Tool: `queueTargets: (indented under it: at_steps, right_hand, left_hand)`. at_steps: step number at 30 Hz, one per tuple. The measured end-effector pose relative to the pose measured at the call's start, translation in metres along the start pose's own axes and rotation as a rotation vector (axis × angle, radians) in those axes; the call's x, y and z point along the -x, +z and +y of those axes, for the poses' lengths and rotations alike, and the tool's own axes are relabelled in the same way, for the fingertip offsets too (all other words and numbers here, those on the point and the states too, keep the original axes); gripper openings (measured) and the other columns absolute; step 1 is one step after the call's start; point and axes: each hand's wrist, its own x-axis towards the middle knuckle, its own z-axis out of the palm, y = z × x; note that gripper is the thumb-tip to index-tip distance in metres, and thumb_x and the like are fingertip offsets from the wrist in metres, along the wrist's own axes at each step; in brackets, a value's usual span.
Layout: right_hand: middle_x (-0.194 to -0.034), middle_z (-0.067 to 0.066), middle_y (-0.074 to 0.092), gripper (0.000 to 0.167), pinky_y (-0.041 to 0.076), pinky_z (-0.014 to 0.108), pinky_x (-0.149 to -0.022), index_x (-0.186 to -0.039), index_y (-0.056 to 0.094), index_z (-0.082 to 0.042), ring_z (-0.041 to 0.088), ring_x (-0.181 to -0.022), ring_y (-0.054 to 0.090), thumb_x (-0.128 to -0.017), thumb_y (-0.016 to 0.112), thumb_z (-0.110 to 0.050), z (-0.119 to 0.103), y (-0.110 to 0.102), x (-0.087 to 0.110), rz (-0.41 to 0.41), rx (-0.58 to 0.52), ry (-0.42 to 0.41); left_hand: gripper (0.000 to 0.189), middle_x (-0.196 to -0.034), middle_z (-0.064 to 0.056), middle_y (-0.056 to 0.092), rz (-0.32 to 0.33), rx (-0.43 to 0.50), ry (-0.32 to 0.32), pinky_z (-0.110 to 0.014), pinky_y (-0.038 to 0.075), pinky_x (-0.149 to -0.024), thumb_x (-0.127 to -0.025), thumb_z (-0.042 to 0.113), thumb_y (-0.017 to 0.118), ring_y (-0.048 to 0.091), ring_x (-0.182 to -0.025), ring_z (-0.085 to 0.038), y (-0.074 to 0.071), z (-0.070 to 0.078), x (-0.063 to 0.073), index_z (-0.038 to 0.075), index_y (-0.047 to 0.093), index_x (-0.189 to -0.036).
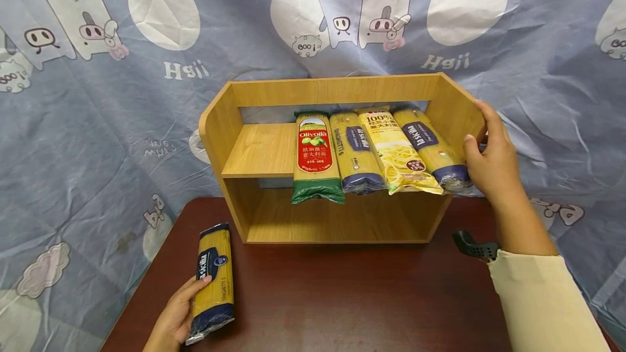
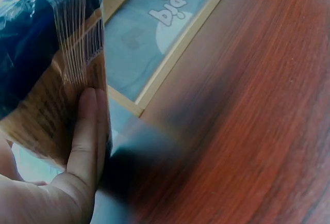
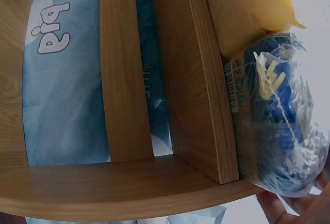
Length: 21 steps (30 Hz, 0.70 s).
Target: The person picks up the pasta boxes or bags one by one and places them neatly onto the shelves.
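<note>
My left hand [image 1: 177, 311] grips a yellow pack of spaghetti [image 1: 215, 278] with dark blue ends, at the lower left over the table. In the left wrist view this pack [image 2: 36, 95] stands tilted, fingers along its side. My right hand [image 1: 496, 162] holds the front edge of the wooden shelf's right side panel [image 1: 457, 107], thumb on the inner side. Right beside the thumb lies a blue-ended spaghetti pack [image 1: 425, 143]; its wrapped end [image 3: 283, 126] shows in the right wrist view, close to the fingers.
On the upper board [image 1: 259, 151] lie a red-and-green pasta pack [image 1: 315, 151], another blue-ended spaghetti pack [image 1: 356, 151] and a yellow noodle-print pack [image 1: 396, 148], all jutting past its front edge. The shelf stands on a dark red table [image 1: 342, 292], before a blue patterned cloth [image 1: 122, 96].
</note>
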Motion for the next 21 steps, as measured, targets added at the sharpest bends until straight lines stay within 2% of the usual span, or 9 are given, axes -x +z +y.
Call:
queueTargets:
  at_steps: [5, 12, 17, 21]
  right_hand:
    - [-0.157, 0.014, 0.042, 0.063, 0.036, 0.032, -0.081, -0.158, 0.029, -0.04, 0.047, -0.117, 0.057, -0.101, 0.046, -0.016, 0.0, -0.001, 0.0, -0.003, 0.011, -0.002]
    - [-0.157, 0.014, 0.042, 0.063, 0.034, 0.029, -0.08, -0.158, 0.029, -0.04, 0.046, -0.117, 0.056, -0.101, 0.046, -0.017, 0.0, -0.001, 0.001, -0.006, 0.013, 0.003]
    - [-0.158, 0.013, 0.041, 0.063, 0.034, 0.027, -0.079, -0.158, 0.029, -0.041, 0.046, -0.118, 0.056, -0.101, 0.046, -0.017, 0.0, -0.001, 0.001, -0.008, 0.011, 0.007]
    - [-0.158, 0.012, 0.041, 0.063, 0.034, 0.026, -0.078, -0.158, 0.028, -0.041, 0.046, -0.118, 0.056, -0.102, 0.046, -0.018, 0.001, -0.001, 0.0, -0.012, 0.009, 0.008]
  left_hand:
    - [0.014, -0.105, 0.009, 0.073, 0.052, -0.086, 0.032, -0.032, 0.059, -0.085, -0.109, 0.028, 0.044, 0.072, -0.097, -0.012, 0.001, -0.005, -0.003, 0.032, 0.05, -0.122]
    - [0.027, -0.107, 0.01, 0.071, 0.163, -0.155, 0.092, -0.033, 0.058, -0.085, -0.106, 0.021, 0.051, 0.07, -0.098, -0.013, 0.006, -0.011, -0.007, 0.031, 0.042, -0.129]
    - [0.036, -0.11, 0.009, 0.071, 0.199, -0.174, 0.139, -0.031, 0.059, -0.083, -0.105, 0.017, 0.052, 0.07, -0.099, -0.013, 0.009, -0.012, -0.008, 0.028, 0.037, -0.136]
    - [0.042, -0.112, 0.01, 0.07, 0.199, -0.162, 0.153, -0.031, 0.059, -0.084, -0.104, 0.017, 0.052, 0.07, -0.1, -0.013, 0.011, -0.011, -0.007, 0.028, 0.033, -0.14]
